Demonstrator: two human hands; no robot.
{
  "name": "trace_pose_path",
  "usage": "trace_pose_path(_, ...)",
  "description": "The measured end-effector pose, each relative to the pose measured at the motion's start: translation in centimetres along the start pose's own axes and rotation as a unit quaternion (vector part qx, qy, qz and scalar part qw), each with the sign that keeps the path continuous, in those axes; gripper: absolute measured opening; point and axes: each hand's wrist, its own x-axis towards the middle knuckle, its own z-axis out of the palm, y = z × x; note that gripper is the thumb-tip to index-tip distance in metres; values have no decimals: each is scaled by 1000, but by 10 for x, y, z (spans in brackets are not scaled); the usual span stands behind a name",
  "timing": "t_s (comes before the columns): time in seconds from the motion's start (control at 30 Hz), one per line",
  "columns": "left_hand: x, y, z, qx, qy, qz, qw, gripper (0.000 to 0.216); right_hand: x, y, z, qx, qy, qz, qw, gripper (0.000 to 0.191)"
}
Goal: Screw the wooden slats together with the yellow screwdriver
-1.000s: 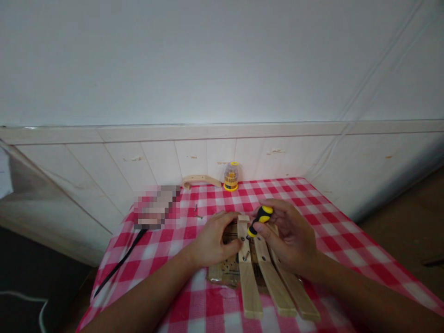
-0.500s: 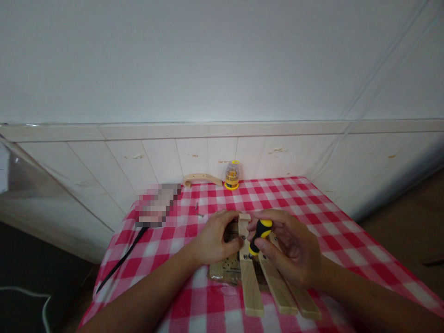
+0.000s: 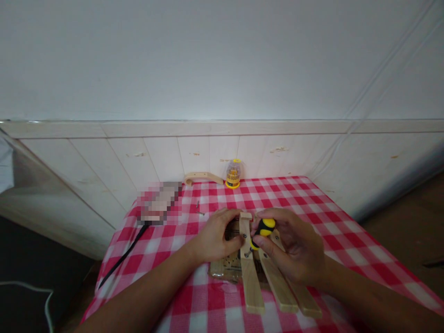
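Note:
My right hand [image 3: 294, 245] is closed round a short yellow-and-black screwdriver [image 3: 267, 225]. The screwdriver leans, and its shaft points down at a screw [image 3: 247, 255] in the leftmost wooden piece [image 3: 252, 286]. My left hand [image 3: 217, 238] grips that piece near its upper end, thumb against its left side. Two similar wooden pieces, a middle one [image 3: 280, 289] and a right one [image 3: 307, 300], lie beside it, partly under my right hand. All three rest over a brown package wrapped in clear plastic [image 3: 225, 270], largely covered by my hands and the wood.
A curved wooden piece [image 3: 204, 176] and a clear, yellow-based bit container [image 3: 233, 175] stand at the back by the wall. Two loose screws [image 3: 199, 212] lie on the checked cloth [image 3: 194, 300]. On the left is a blurred-out object [image 3: 161, 203] with a black strap [image 3: 126, 256].
The screwdriver's handle has tilted further to the right and risen slightly, so its shaft and the screw show more. My left hand keeps its hold on the wooden piece.

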Motion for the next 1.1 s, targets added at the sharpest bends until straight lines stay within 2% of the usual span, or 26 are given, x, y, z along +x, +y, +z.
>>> trace_pose_path(0.23,0,-1,-1,3,-2,4,1000,50,-6,6,3,-29,-4,23,999,42)
trace_pose_path(0.4,1,0,-1,-10,-3,8,1000,50,0,2,6,2,-10,46,999,42)
trace_pose_path(0.57,0,-1,-1,3,-10,-1,1000,51,1,-1,8,8,20,66,998,39)
trace_pose_path(0.77,0,-1,-1,4,0,4,1000,50,-4,1,4,21,2,28,999,46)
trace_pose_path(0.93,0,4,-1,9,-4,-14,1000,47,-5,8,6,58,49,66,995,40)
trace_pose_path(1.1,-1,5,-1,-1,-4,-15,1000,48,-3,14,8,44,60,49,996,48)
